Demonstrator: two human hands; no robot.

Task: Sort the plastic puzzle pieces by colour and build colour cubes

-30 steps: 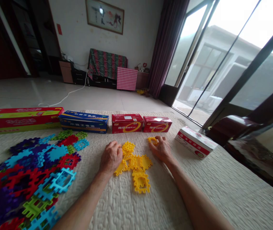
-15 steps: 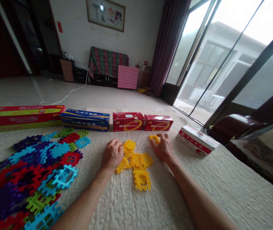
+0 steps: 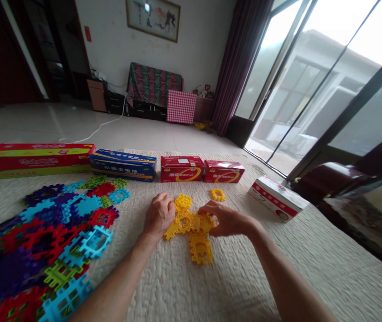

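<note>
the yellow pieces (image 3: 187,222) lie mid-quilt (image 3: 164,286), short of its far edge; they look like light, stiff plastic, so i'd take them by the notched rims and not bend the teeth. my right hand (image 3: 210,220) pinches the rightmost one, thumb and fingers nearly together; my left hand (image 3: 160,213) curls beside the cluster, its hold hidden. a second ago my right hand was at the yellow frame (image 3: 218,199), now lying alone.

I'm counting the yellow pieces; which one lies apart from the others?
The open yellow frame just beyond the right hand; it lies alone on the quilted cover, while the other visible yellow pieces are bunched together.
</note>
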